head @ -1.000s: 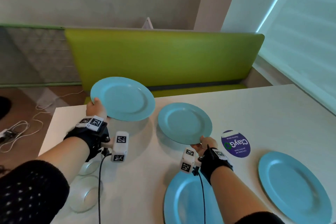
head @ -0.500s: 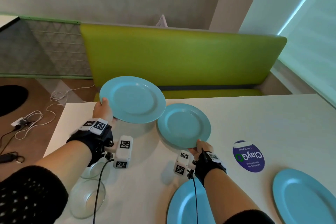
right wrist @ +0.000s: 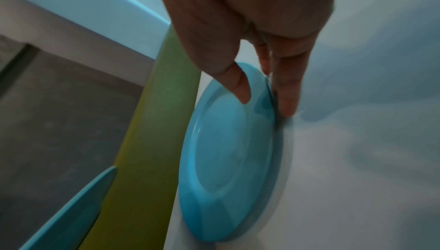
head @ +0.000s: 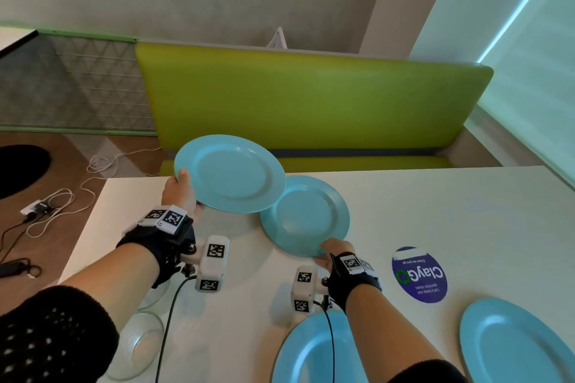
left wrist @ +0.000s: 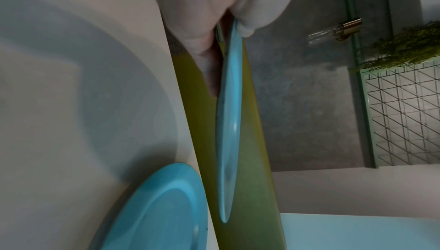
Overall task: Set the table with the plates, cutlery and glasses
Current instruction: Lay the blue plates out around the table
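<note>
The left hand (head: 182,194) is clamped on the rim of a raised plate (head: 230,172), thumb on top and fingers beneath, and that plate is held clear of the table (head: 466,211), over its far left corner. The right hand (head: 331,253) is pinched on the near rim of a second plate (head: 306,216); in the right wrist view the thumb is laid on the rim's upper face and the fingers (right wrist: 285,92) are tucked under it. Whether this plate is fully down or only its far edge is touching the table cannot be told, though it is judged to be almost set. The raised plate's right edge is seen overlapping the second plate's left edge in the head view.

Going from left to right along the near side: two glass pieces (head: 141,342) are seen at the left edge, partly hidden by the left forearm, and are not yet set out. A near plate (head: 308,348) is lying flat under the right forearm, then a round purple sticker (head: 420,275), then a right plate (head: 513,339) lying flat at the right.

So two places are judged laid with plates and two more are in hand. No cutlery is visible in any view. Left to do: both held plates to be released, the glass pieces shared out, and the cutlery fetched and placed.
</note>
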Available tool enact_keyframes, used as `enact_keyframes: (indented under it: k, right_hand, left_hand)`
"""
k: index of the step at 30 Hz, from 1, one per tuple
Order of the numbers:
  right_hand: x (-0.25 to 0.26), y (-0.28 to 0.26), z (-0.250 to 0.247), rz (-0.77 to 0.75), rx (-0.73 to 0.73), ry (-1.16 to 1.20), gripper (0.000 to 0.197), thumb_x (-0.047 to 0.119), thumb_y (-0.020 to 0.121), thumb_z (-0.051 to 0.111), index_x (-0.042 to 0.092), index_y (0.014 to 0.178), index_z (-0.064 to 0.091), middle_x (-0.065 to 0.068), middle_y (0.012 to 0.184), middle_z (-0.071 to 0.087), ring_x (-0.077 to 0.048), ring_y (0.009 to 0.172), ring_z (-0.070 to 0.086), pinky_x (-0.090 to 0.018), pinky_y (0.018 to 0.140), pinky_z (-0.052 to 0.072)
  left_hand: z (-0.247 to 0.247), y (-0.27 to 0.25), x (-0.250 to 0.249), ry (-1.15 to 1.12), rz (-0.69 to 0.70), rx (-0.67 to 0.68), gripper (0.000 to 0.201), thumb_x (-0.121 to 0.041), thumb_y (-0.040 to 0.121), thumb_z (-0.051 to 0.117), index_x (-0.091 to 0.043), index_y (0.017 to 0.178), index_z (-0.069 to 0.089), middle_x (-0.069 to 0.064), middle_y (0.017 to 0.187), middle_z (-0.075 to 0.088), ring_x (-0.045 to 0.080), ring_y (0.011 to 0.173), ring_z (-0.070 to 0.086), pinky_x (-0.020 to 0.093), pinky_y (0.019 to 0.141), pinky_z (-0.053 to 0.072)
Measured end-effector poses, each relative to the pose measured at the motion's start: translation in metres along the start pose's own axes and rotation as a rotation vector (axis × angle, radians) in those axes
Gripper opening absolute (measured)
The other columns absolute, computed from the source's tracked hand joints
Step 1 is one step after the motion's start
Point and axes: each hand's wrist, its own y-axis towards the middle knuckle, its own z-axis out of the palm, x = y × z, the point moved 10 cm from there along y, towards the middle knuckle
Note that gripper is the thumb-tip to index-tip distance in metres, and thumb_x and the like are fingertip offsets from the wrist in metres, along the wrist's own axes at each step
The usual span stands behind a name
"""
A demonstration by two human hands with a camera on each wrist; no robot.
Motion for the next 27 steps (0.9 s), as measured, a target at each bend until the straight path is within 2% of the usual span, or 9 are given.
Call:
enact_keyframes:
  k: [4, 8, 10, 14, 17, 19, 22, 25, 27]
  right_hand:
    - [0.027, 0.009, -0.024, -0.085, -0.164, -0.208, 0.056, 0.019, 0.074, 0.058, -0.003, 0.125, 0.05, -0.018, 0.111, 0.061, -0.036, 0.102, 0.063, -0.045, 0.09, 0.054]
    - [0.066, -0.037, -0.002, -0.189, 0.07, -0.006, 0.032, 0.025, 0.098, 0.045, 0.005, 0.122, 0.049, -0.007, 0.081, 0.054, -0.021, 0.071, 0.058, -0.044, 0.08, 0.054]
    - [0.075, -0.05, -0.002, -0.19, 0.175, 0.185, 0.029, 0.026, 0.101, 0.04, 0.006, 0.121, 0.048, -0.009, 0.083, 0.055, -0.022, 0.069, 0.057, -0.038, 0.065, 0.055]
    - [0.073, -0.047, -0.043, -0.171, 0.135, 0.361, 0.03, 0.003, 0.098, 0.038, -0.005, 0.125, 0.049, -0.011, 0.084, 0.058, -0.026, 0.074, 0.059, -0.033, 0.051, 0.057]
    - [0.07, -0.036, -0.084, -0.171, 0.069, 0.424, 0.033, -0.002, 0.097, 0.037, -0.006, 0.128, 0.048, -0.015, 0.093, 0.06, -0.027, 0.072, 0.058, -0.043, 0.07, 0.055]
    - [0.068, -0.025, -0.116, -0.166, 0.023, 0.476, 0.034, -0.004, 0.098, 0.036, -0.006, 0.13, 0.046, -0.022, 0.112, 0.057, -0.033, 0.082, 0.058, -0.048, 0.084, 0.047]
    - [0.06, -0.011, -0.17, -0.138, -0.115, 0.549, 0.037, -0.004, 0.099, 0.034, -0.006, 0.135, 0.04, -0.025, 0.137, 0.046, -0.04, 0.116, 0.052, -0.049, 0.089, 0.044]
    - [0.04, 0.011, -0.215, -0.052, -0.199, 0.606, 0.043, 0.005, 0.1, 0.034, -0.002, 0.142, 0.029, -0.032, 0.127, 0.053, -0.034, 0.133, 0.041, -0.025, 0.068, 0.058]
    - [0.035, 0.017, -0.236, 0.012, -0.25, 0.652, 0.042, 0.015, 0.1, 0.039, 0.0, 0.14, 0.037, -0.031, 0.12, 0.059, -0.029, 0.131, 0.046, -0.023, 0.065, 0.056]
  left_hand:
    - [0.021, -0.01, 0.006, 0.016, 0.005, 0.057, 0.042, -0.031, 0.101, 0.033, -0.009, 0.136, 0.038, 0.016, 0.134, 0.051, 0.032, 0.107, 0.055, 0.046, 0.08, 0.05]
    - [0.056, -0.03, 0.024, 0.061, -0.016, 0.157, 0.04, -0.029, 0.101, 0.033, -0.009, 0.135, 0.04, 0.016, 0.125, 0.053, 0.03, 0.09, 0.056, 0.042, 0.076, 0.05]
    - [0.074, -0.038, 0.038, 0.077, -0.043, 0.199, 0.041, -0.031, 0.1, 0.034, -0.011, 0.135, 0.041, 0.014, 0.121, 0.056, 0.031, 0.094, 0.056, 0.043, 0.081, 0.05]
    - [0.114, -0.061, 0.061, 0.105, -0.083, 0.29, 0.039, -0.03, 0.101, 0.033, -0.01, 0.133, 0.041, 0.013, 0.111, 0.055, 0.03, 0.098, 0.055, 0.044, 0.085, 0.048]
    - [0.149, -0.083, 0.077, 0.126, -0.133, 0.411, 0.038, -0.028, 0.101, 0.034, -0.008, 0.132, 0.044, 0.011, 0.098, 0.06, 0.025, 0.086, 0.059, 0.042, 0.074, 0.052]
    - [0.169, -0.093, 0.088, 0.167, -0.165, 0.471, 0.038, -0.027, 0.1, 0.039, -0.009, 0.133, 0.044, 0.008, 0.09, 0.057, 0.02, 0.077, 0.058, 0.036, 0.065, 0.055]
    - [0.181, -0.096, 0.099, 0.242, -0.162, 0.436, 0.044, -0.027, 0.096, 0.049, -0.009, 0.135, 0.041, 0.005, 0.088, 0.05, 0.018, 0.074, 0.055, 0.033, 0.069, 0.05]
    - [0.189, -0.094, 0.106, 0.254, -0.16, 0.422, 0.043, -0.023, 0.095, 0.051, -0.006, 0.134, 0.043, 0.005, 0.088, 0.052, 0.019, 0.074, 0.057, 0.034, 0.072, 0.05]
    - [0.19, -0.093, 0.107, 0.248, -0.151, 0.407, 0.04, -0.02, 0.096, 0.05, -0.005, 0.132, 0.044, 0.005, 0.088, 0.054, 0.019, 0.073, 0.057, 0.035, 0.075, 0.051]
